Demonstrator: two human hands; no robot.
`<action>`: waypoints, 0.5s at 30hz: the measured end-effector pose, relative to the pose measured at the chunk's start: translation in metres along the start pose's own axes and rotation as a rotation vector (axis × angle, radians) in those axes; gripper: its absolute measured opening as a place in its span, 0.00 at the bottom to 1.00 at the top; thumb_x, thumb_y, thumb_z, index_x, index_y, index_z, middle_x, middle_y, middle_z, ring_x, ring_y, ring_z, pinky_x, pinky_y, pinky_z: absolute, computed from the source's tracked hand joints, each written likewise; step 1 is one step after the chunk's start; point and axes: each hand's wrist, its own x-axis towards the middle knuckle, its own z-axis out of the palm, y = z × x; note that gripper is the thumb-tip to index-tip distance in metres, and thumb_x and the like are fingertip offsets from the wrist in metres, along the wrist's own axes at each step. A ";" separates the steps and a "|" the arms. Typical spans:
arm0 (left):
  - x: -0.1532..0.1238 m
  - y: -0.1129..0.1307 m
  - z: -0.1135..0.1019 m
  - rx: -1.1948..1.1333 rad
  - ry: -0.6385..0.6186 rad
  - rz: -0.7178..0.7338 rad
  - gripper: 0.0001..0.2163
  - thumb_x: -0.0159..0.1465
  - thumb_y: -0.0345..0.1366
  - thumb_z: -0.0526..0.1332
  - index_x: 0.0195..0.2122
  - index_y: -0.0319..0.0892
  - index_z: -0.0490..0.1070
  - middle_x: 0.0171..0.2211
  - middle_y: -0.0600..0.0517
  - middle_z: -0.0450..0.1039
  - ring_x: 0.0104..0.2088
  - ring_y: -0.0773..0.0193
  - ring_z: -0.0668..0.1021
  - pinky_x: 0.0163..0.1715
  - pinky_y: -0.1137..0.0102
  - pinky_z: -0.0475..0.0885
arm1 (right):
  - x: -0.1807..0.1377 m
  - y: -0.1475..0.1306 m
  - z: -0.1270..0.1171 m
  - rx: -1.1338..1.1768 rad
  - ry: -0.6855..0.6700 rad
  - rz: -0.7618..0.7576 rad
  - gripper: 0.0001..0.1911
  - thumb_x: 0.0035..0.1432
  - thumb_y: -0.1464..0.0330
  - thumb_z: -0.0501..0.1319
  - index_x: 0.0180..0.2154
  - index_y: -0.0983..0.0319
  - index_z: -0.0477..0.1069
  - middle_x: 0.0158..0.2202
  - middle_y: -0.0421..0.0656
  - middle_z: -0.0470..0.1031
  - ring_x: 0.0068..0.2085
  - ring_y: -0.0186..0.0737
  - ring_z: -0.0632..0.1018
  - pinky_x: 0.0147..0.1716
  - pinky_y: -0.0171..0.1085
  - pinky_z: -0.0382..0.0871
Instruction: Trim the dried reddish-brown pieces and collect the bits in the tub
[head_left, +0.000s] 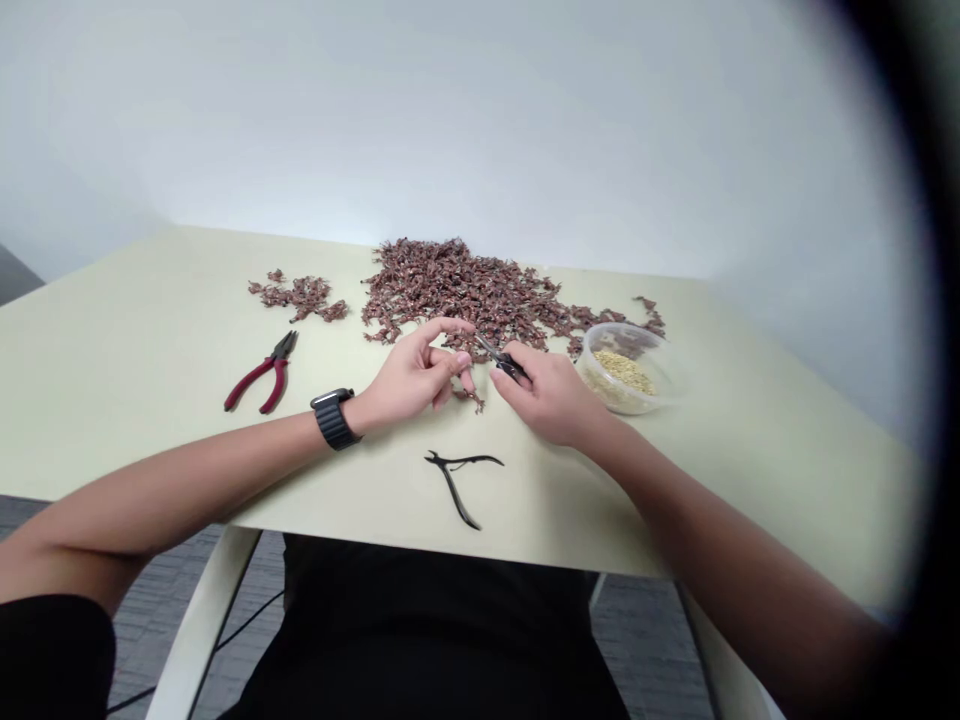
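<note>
My left hand (pixel 420 375), with a dark watch on its wrist, is closed with its fingers bent together near the front of the pile. What its fingertips hold is too small to make out. A small reddish-brown piece (pixel 471 400) shows just under those fingers. Wrapped in my right hand (pixel 551 392) is a pair of small pliers (pixel 504 358) with dark handles, its slim metal jaws pointing at my left fingertips. Behind both hands spreads a big pile of reddish-brown twisted pieces (pixel 465 285).
A clear round tub (pixel 619 400) with small yellowish bits (pixel 625 371) stands right of my right hand. Red-handled pliers (pixel 261 375) lie at left, below a smaller cluster of brown pieces (pixel 300 297). Metal nippers (pixel 457 487) lie near the table's (pixel 360 505) front edge.
</note>
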 end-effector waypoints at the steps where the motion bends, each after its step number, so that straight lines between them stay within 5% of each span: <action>1: 0.000 0.000 -0.001 -0.011 0.002 -0.007 0.24 0.70 0.47 0.64 0.60 0.39 0.63 0.29 0.49 0.80 0.16 0.73 0.70 0.17 0.77 0.66 | 0.000 0.001 0.000 -0.032 -0.003 -0.022 0.17 0.69 0.57 0.56 0.31 0.58 0.56 0.23 0.36 0.62 0.26 0.36 0.63 0.29 0.39 0.50; 15: 0.000 0.002 -0.002 -0.071 -0.025 -0.027 0.20 0.70 0.44 0.65 0.58 0.39 0.66 0.28 0.50 0.80 0.16 0.74 0.71 0.17 0.78 0.66 | -0.001 0.004 -0.003 -0.145 -0.027 -0.108 0.13 0.68 0.58 0.55 0.34 0.59 0.59 0.29 0.40 0.69 0.29 0.38 0.67 0.31 0.38 0.54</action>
